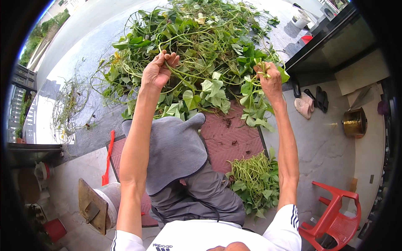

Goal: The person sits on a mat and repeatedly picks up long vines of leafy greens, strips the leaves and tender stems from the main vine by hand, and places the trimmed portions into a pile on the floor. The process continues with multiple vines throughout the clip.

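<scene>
A big heap of leafy green vines (217,54), resembling sweet potato vines, spreads in front of me. My left hand (158,72) pinches one long vine stem (184,79) at the heap's near left side, fingers closed. Over to the right, my right hand (270,79) is closed round a small bunch of leaf stalks (263,69), their leaves hanging below the fist. A pile of cut leaf stalks (251,173) with leaves lies on the floor by my right knee. Across my lap rests a grey cloth (176,146).
A red mat (230,134) lies under the heap's near edge. Stripped vines (69,108) are scattered at the left. A red plastic chair (339,215) stands at the lower right, and slippers (303,104) lie near the wall. A white bucket (109,205) is at my left.
</scene>
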Tool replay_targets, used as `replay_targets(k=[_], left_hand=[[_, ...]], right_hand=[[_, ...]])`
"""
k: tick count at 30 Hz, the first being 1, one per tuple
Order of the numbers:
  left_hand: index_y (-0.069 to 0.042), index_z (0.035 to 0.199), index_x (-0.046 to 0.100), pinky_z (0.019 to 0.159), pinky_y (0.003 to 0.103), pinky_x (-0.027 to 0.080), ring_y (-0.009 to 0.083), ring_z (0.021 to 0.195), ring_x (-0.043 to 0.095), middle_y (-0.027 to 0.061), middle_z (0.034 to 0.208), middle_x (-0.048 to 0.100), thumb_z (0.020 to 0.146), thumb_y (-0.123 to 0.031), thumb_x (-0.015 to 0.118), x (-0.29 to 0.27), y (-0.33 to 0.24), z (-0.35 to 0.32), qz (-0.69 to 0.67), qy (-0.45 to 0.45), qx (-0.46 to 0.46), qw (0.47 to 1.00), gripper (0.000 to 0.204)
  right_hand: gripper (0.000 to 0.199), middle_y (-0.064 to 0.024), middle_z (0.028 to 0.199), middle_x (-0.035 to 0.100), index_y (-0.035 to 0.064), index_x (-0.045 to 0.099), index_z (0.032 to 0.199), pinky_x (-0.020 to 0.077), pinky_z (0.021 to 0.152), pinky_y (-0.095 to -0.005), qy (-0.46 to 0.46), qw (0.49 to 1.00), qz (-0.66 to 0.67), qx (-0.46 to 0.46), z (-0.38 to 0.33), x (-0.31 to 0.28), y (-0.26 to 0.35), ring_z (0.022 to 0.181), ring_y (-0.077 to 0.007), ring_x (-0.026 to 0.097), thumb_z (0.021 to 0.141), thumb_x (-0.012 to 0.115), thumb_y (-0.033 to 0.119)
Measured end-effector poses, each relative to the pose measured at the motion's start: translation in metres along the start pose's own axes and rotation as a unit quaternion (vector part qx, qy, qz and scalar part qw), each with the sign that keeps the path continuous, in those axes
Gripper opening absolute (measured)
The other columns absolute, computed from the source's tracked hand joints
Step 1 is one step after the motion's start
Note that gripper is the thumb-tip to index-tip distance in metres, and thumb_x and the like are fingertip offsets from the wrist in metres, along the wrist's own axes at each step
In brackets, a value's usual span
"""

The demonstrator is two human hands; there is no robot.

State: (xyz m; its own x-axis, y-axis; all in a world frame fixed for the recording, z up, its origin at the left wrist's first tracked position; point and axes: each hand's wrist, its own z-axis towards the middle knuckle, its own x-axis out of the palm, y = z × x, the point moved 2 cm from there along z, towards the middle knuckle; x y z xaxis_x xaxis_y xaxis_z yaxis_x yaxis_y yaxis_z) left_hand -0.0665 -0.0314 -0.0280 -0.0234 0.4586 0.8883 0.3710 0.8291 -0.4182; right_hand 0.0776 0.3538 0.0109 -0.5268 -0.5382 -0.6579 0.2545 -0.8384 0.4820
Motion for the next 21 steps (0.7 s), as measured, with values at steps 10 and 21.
replay_targets(k=[10,21], left_hand=[[-0.001,0.114,0.061,0.114,0.050,0.052,0.0384,0.128,0.063,0.0163,0.110,0.073,0.106,-0.007,0.057,0.026,0.033,-0.025,0.060,0.006,-0.011,0.998,0.011],[-0.010,0.109,0.063,0.078,0.028,0.049,0.0093,0.083,0.061,0.0103,0.112,0.078,0.107,-0.022,0.064,0.043,0.054,-0.033,0.232,0.061,0.019,0.971,0.012]], right_hand=[[0.008,-0.0182,0.088,0.074,-0.0010,0.064,0.100,0.0553,0.066,-0.0431,0.053,0.986,0.138,-0.073,0.012,0.067,0.114,0.078,-0.0374,0.072,0.093,0.067,0.001],[0.024,-0.0036,0.097,0.073,0.0019,0.071,0.112,0.0564,0.075,-0.0281,0.149,0.717,0.623,0.276,-0.005,0.146,0.126,0.080,-0.0129,0.068,0.103,0.070,0.025]])
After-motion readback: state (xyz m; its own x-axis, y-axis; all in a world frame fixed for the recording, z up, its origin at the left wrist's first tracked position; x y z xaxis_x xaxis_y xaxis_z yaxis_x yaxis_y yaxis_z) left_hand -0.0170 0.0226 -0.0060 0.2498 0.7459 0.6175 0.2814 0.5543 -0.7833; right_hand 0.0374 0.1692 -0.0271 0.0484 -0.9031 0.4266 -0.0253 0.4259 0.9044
